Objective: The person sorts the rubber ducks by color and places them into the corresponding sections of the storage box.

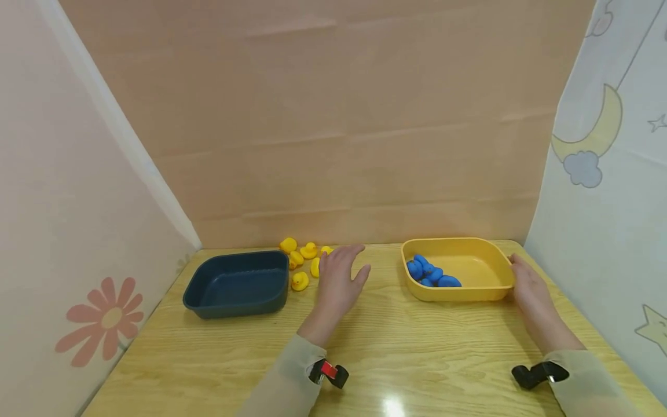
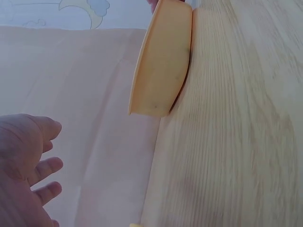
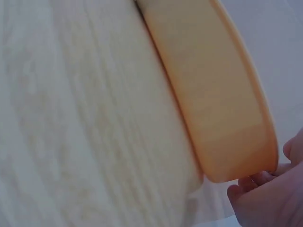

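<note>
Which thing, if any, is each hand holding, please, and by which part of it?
The right hand holds the yellow tray at its right end in the head view; the left hand holds nothing.

Wood-grain table (image 1: 208, 365) | left: dark blue tub (image 1: 234, 311) | just beside it: yellow toy ducks (image 1: 299, 281) | right: yellow tub (image 1: 458, 294)

"Any lettering on the yellow tub (image 1: 458, 294) or the dark blue tub (image 1: 237, 307)?"
"None that can be read."
"The printed wall panel (image 1: 589, 243), then?"
"Only drawings, without a legible word or number."
"And the black wrist device (image 1: 341, 377)?"
"No readable brand or label there either."
</note>
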The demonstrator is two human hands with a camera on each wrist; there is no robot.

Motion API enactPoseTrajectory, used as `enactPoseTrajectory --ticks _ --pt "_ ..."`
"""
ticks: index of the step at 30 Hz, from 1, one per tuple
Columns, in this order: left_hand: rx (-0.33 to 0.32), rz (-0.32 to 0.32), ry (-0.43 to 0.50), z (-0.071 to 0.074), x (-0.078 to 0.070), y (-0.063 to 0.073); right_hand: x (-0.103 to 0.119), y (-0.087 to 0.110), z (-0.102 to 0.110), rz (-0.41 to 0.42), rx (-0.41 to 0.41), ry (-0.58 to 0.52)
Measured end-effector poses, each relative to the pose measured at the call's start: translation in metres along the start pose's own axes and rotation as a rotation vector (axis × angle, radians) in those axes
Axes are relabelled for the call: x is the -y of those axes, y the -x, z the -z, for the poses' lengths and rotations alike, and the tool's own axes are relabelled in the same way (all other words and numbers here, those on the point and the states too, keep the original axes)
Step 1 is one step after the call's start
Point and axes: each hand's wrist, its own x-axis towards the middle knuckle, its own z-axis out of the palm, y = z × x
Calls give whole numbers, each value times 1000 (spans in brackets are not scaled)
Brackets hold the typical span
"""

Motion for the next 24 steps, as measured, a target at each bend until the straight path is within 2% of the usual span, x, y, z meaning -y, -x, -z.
enactPoseTrajectory --ticks 3,7,14,20,24 --pt "-14 -1 -14 7 8 3 5 4 0 43 -4 69" --pt "-21 15 -35 18 17 8 18 9 -6 107 -27 109" --pt "-52 23 -54 42 30 14 47 19 -27 302 -119 297" --pt "-59 57 -92 55 45 21 62 27 -49 361 -65 251" --pt "-71 75 -118 65 56 25 71 29 -66 427 -53 273"
